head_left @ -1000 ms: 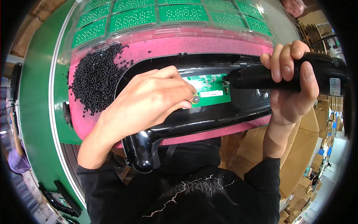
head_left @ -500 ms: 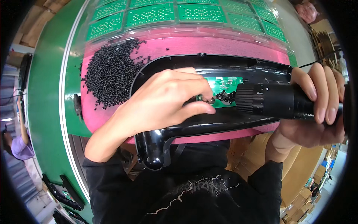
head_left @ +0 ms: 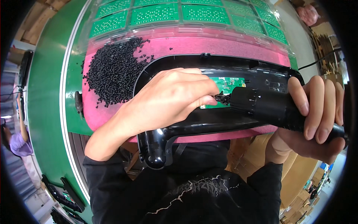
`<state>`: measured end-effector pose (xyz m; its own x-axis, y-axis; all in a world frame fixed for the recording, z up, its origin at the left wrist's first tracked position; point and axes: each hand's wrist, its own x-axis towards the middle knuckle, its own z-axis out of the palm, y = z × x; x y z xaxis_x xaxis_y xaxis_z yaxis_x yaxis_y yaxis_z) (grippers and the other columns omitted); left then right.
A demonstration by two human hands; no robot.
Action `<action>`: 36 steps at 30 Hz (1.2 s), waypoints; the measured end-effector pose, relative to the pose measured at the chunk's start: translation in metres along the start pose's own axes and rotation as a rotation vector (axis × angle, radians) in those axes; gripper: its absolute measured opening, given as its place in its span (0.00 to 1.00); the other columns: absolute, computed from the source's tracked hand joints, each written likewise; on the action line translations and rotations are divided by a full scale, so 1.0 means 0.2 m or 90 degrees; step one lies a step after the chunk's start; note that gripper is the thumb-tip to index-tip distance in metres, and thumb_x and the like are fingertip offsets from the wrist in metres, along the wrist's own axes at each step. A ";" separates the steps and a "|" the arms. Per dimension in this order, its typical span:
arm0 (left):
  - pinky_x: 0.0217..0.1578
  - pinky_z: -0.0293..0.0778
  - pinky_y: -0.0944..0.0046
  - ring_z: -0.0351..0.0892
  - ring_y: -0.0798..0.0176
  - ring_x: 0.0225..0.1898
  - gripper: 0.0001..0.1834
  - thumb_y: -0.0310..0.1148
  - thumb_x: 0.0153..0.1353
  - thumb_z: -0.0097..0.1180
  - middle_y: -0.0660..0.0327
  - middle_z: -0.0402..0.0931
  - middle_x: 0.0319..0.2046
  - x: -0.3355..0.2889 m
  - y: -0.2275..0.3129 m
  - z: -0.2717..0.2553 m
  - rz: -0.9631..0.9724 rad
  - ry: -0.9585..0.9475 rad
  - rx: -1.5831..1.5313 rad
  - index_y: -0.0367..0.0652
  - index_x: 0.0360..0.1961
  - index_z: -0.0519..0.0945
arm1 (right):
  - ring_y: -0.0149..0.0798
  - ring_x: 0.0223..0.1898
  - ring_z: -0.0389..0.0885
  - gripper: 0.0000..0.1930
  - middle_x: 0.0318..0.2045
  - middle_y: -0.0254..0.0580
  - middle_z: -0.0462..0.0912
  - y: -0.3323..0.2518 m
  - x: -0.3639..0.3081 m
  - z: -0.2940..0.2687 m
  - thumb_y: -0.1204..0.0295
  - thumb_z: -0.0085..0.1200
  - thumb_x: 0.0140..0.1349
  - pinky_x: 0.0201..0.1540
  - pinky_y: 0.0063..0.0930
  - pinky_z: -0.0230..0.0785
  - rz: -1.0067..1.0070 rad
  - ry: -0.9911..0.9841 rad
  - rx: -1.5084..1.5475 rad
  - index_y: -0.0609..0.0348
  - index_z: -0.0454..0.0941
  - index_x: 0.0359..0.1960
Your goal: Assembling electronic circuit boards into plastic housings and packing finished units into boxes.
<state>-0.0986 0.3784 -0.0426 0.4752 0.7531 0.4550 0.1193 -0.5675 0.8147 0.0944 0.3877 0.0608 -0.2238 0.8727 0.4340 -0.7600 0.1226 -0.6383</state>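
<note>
My right hand [head_left: 317, 112] is wrapped round a black electric screwdriver [head_left: 266, 104] that points left. A clump of small black screws [head_left: 223, 98] clings about its tip, and the bit itself is hidden. My left hand [head_left: 171, 93] reaches over from the left, thumb and forefinger pinched on the screws at the end of that clump. Both hands are above a long black plastic housing [head_left: 212, 121], open side up. Inside it lies a green circuit board [head_left: 229, 82], partly covered by my fingers and the screwdriver.
A large heap of black screws [head_left: 112, 72] lies left of the housing on a pink mat [head_left: 223, 44]. Behind stands a clear tray with several green boards [head_left: 154, 14]. Another black housing [head_left: 63, 192] is at the lower left on the green table [head_left: 44, 97]. A person [head_left: 20, 143] is far left.
The screwdriver has tilted, its rear end lower and its tip slightly left. My left fingers have closed in on the screws at the tip. The housing has shifted slightly right.
</note>
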 end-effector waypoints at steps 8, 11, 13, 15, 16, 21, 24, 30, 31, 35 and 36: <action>0.32 0.74 0.60 0.77 0.55 0.31 0.09 0.27 0.48 0.65 0.57 0.78 0.28 0.03 0.00 0.00 -0.037 -0.030 0.062 0.36 0.29 0.78 | 0.22 0.23 0.67 0.16 0.18 0.23 0.70 -0.16 0.04 -0.03 0.75 0.63 0.45 0.39 0.20 0.56 0.048 -0.044 -0.109 0.49 0.67 0.30; 0.32 0.74 0.62 0.78 0.57 0.31 0.09 0.29 0.48 0.64 0.59 0.79 0.29 0.04 0.01 0.03 -0.030 -0.038 0.076 0.37 0.28 0.78 | 0.22 0.23 0.66 0.15 0.19 0.23 0.70 -0.22 0.04 -0.09 0.70 0.63 0.46 0.39 0.20 0.55 0.068 -0.014 -0.180 0.50 0.67 0.31; 0.32 0.74 0.62 0.77 0.57 0.32 0.09 0.29 0.49 0.64 0.60 0.79 0.30 0.04 0.01 0.04 -0.021 -0.039 0.078 0.37 0.28 0.78 | 0.23 0.23 0.66 0.17 0.19 0.23 0.69 -0.23 0.05 -0.12 0.68 0.63 0.46 0.39 0.21 0.55 0.074 0.029 -0.220 0.51 0.66 0.34; 0.32 0.74 0.62 0.77 0.57 0.31 0.09 0.29 0.49 0.64 0.59 0.79 0.29 0.05 0.01 0.04 -0.021 -0.040 0.058 0.37 0.28 0.78 | 0.24 0.23 0.66 0.16 0.19 0.24 0.70 -0.22 0.03 -0.12 0.70 0.61 0.48 0.39 0.22 0.56 0.061 0.037 -0.169 0.51 0.66 0.34; 0.32 0.73 0.61 0.77 0.57 0.31 0.09 0.28 0.49 0.65 0.59 0.79 0.29 0.05 0.01 0.04 -0.024 -0.042 0.039 0.37 0.28 0.78 | 0.24 0.23 0.66 0.15 0.20 0.24 0.70 -0.21 0.02 -0.11 0.71 0.61 0.49 0.40 0.22 0.56 0.051 0.043 -0.131 0.52 0.66 0.34; 0.31 0.73 0.61 0.77 0.55 0.31 0.09 0.26 0.50 0.65 0.57 0.77 0.27 0.06 0.00 0.05 -0.038 -0.030 -0.028 0.35 0.30 0.77 | 0.23 0.25 0.69 0.14 0.19 0.24 0.70 -0.14 0.01 -0.06 0.74 0.60 0.48 0.40 0.21 0.58 0.024 0.047 -0.033 0.52 0.66 0.33; 0.31 0.73 0.61 0.77 0.55 0.30 0.10 0.25 0.50 0.65 0.55 0.77 0.26 0.05 -0.02 0.04 -0.024 -0.011 -0.069 0.34 0.32 0.77 | 0.22 0.25 0.69 0.15 0.19 0.24 0.70 -0.12 0.01 -0.06 0.75 0.61 0.48 0.40 0.21 0.58 0.013 0.038 -0.036 0.52 0.65 0.33; 0.29 0.74 0.60 0.77 0.53 0.28 0.10 0.24 0.49 0.64 0.54 0.77 0.26 0.06 -0.03 0.05 0.050 0.035 0.072 0.34 0.32 0.78 | 0.22 0.24 0.68 0.16 0.19 0.22 0.70 -0.09 0.01 -0.05 0.72 0.63 0.48 0.39 0.21 0.57 -0.004 0.037 -0.095 0.51 0.65 0.33; 0.29 0.74 0.60 0.77 0.53 0.28 0.10 0.24 0.48 0.65 0.54 0.77 0.26 0.05 -0.03 0.04 0.056 0.033 0.103 0.34 0.31 0.78 | 0.21 0.23 0.68 0.16 0.19 0.22 0.70 -0.09 0.00 -0.05 0.72 0.63 0.47 0.39 0.20 0.57 0.008 0.033 -0.106 0.50 0.66 0.33; 0.30 0.74 0.60 0.78 0.53 0.29 0.10 0.24 0.46 0.65 0.55 0.77 0.26 0.05 -0.04 0.03 0.059 0.031 0.154 0.35 0.30 0.79 | 0.21 0.22 0.67 0.16 0.18 0.20 0.70 -0.07 -0.01 -0.05 0.70 0.64 0.47 0.38 0.20 0.57 0.010 0.037 -0.126 0.49 0.66 0.32; 0.30 0.74 0.60 0.78 0.53 0.29 0.10 0.24 0.46 0.65 0.55 0.77 0.26 0.05 -0.04 0.03 0.060 0.032 0.153 0.35 0.30 0.79 | 0.21 0.22 0.67 0.16 0.18 0.20 0.70 -0.06 -0.01 -0.05 0.70 0.65 0.47 0.38 0.20 0.57 0.005 0.038 -0.124 0.49 0.66 0.32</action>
<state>-0.0889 0.3879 -0.0469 0.4511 0.7053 0.5469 0.2830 -0.6942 0.6618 0.1103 0.3891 0.0618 -0.1878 0.8996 0.3943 -0.6252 0.2001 -0.7543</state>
